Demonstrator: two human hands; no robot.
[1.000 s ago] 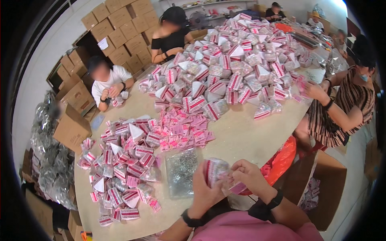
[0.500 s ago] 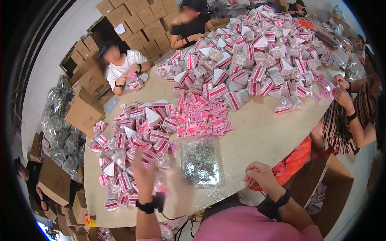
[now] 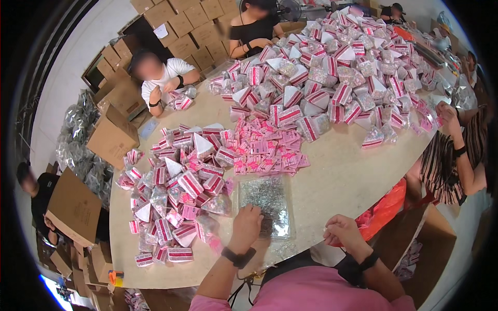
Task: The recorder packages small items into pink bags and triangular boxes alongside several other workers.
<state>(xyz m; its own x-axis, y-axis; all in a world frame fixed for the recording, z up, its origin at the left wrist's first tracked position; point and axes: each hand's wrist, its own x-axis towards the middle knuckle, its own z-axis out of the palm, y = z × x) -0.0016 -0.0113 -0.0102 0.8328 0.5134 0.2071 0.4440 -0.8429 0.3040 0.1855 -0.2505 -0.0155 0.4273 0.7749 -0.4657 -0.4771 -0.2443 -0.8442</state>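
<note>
My left hand (image 3: 246, 227) is over the near left edge of a shallow clear tray (image 3: 288, 207) that holds many small, dark silvery pieces (image 3: 259, 194). Its fingers are curled together, and whatever may be between them is hidden. Right of the tray, near the table's front edge, my right hand (image 3: 344, 234) is raised with its fingers pinched; anything in them is too small to name. Beyond the tray lies a heap of small pink packets (image 3: 267, 147). To its left is a pile of clear bags (image 3: 189, 184) with pink-and-white striped headers.
A larger mound of similar bags (image 3: 332, 78) covers the table's far side. A red plastic bag (image 3: 386, 207) hangs at the right edge above an open carton (image 3: 436, 233). Co-workers sit around the table (image 3: 353, 160); at left a person carries a cardboard box (image 3: 75, 207).
My left hand has moved right from the bag pile to the tray, its fingers now curled. My right hand has stayed nearly in place. The person with the box has shifted at left.
</note>
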